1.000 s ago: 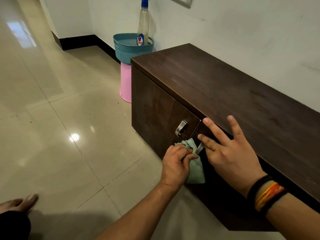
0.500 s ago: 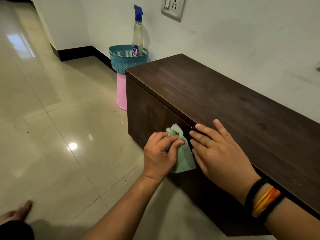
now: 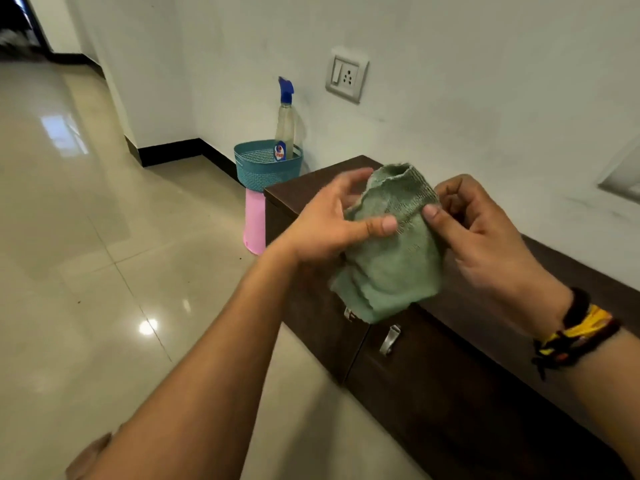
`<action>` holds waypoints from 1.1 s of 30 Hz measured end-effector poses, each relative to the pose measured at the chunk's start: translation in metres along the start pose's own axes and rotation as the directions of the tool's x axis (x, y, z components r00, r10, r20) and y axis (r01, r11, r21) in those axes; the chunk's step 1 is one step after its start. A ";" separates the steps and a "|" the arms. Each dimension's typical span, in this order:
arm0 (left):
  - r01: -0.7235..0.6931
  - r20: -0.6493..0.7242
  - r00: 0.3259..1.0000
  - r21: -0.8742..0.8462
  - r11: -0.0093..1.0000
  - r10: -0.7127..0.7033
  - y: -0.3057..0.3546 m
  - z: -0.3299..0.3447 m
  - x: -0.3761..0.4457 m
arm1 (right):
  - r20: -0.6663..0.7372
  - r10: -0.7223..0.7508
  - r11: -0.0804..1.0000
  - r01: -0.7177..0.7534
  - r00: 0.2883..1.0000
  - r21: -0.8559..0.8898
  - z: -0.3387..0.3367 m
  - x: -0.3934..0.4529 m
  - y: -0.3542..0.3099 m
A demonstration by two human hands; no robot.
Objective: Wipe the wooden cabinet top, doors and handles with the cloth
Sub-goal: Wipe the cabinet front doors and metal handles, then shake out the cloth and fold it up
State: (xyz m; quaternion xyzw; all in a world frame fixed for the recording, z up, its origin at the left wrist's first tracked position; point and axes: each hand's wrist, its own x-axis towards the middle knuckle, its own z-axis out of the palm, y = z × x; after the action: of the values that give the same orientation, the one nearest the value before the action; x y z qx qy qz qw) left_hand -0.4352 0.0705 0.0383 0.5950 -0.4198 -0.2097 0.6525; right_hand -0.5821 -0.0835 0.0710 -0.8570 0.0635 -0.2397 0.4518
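A green cloth (image 3: 391, 254) hangs in the air above the dark wooden cabinet (image 3: 485, 341), held up between both hands. My left hand (image 3: 329, 226) pinches its left side with thumb and fingers. My right hand (image 3: 485, 233) pinches its right upper edge with the thumb. Below the cloth, the cabinet's two front doors show a metal handle (image 3: 389, 339) on the right door and part of another handle (image 3: 349, 313) under the cloth's lower edge. Neither hand touches the cabinet.
A teal basket (image 3: 266, 164) stands on a pink stool (image 3: 254, 223) past the cabinet's far end, with a spray bottle (image 3: 285, 123) in it. A wall socket (image 3: 346, 77) is above. Shiny tiled floor (image 3: 104, 254) spreads to the left. My foot (image 3: 88, 457) shows at bottom left.
Both hands have lifted off the cabinet front and raised the cloth into the air; my right hand now holds it too. The view has tilted up.
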 end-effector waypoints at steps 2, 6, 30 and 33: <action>-0.022 0.147 0.989 0.345 0.938 -0.031 0.002 -0.014 0.022 | -0.001 -0.058 0.976 0.056 0.998 -0.212 -0.008 0.012 -0.004; -0.110 0.073 0.993 0.293 0.950 0.093 0.026 -0.015 0.058 | -0.122 -0.047 0.985 0.026 0.991 -0.169 -0.034 0.032 -0.014; 0.279 0.072 0.960 -0.118 0.953 -0.272 0.111 0.018 0.115 | -0.373 0.259 0.849 -0.025 0.891 0.529 -0.059 0.033 -0.061; 0.186 -0.145 0.982 0.607 0.773 -0.123 0.092 0.020 0.111 | -0.441 0.130 0.982 -0.176 0.888 -0.066 -0.066 0.056 -0.061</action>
State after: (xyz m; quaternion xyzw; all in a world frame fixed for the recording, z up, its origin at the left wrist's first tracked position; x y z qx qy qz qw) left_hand -0.4093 -0.0086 0.1580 0.8174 -0.3827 -0.0849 0.4220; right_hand -0.5700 -0.1154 0.1712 -0.7964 0.2425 -0.3850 0.3985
